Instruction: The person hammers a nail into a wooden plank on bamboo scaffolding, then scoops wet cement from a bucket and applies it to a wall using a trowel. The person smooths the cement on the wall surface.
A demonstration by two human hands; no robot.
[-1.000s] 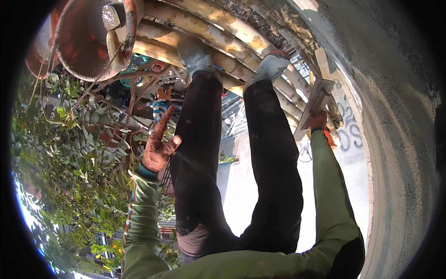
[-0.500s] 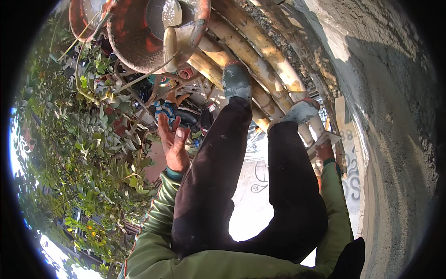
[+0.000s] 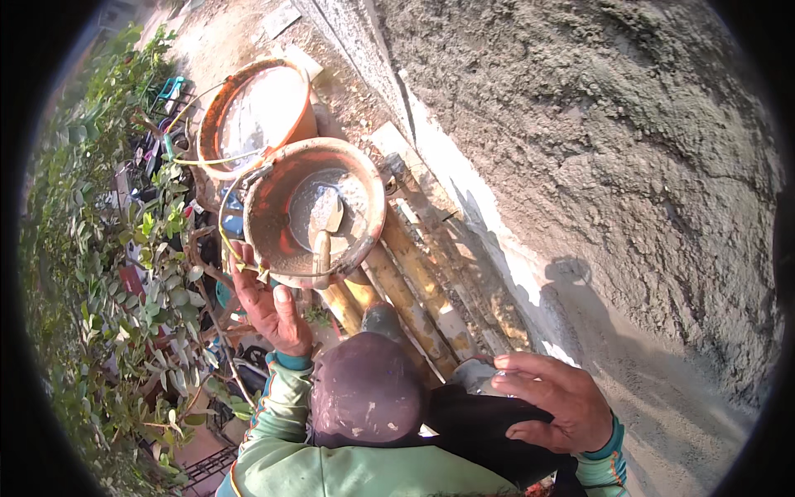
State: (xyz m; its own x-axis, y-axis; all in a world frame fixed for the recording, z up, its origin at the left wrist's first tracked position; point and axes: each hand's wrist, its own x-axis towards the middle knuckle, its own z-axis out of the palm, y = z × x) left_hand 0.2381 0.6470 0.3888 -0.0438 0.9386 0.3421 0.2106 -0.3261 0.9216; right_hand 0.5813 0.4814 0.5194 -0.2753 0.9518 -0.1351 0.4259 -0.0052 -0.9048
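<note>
While the left hand (image 3: 269, 308) splays, seemingly empty, beside the mortar bucket (image 3: 273, 217) (right hand (image 3: 561, 407) half-open, likewise empty), reaching seems the step; gripping the trowel (image 3: 322, 248) would need closing fingers.

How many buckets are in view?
2. The nearer bucket, holding a trowel, is beside the left hand; the orange bucket stands just beyond it. Foliage may hide others.

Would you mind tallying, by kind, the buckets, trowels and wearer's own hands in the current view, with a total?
Buckets: 2 (near bucket, far bucket)
Trowel: 1
Hands: 2 (left hand, right hand)
Total: 5
</note>
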